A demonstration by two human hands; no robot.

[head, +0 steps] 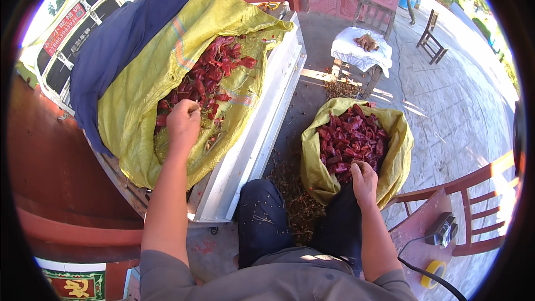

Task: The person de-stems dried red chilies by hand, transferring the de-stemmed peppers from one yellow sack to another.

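Dried red chili peppers (209,67) lie in the mouth of a yellow-green woven sack (138,104), which rests on its side on a metal truck bed. At the near edge of those peppers is my left hand (184,121), its fingers curled in with thumb against forefinger; a tiny pale bit shows at the fingertips. A second woven sack (399,150) stands with its rim rolled down, filled with stemless-looking red peppers (351,138). Over its near side hangs my right hand (364,182), fingertips pinched together close to the peppers. Whatever it may hold is hidden.
A dark blue cloth (125,46) covers the first sack's back. Plant scraps (292,188) litter the ground between my legs. Beyond the open sack stands a chair with a white cloth (345,42). At right, a wooden chair (451,213) carries a black device (442,229) and yellow tape (434,274).
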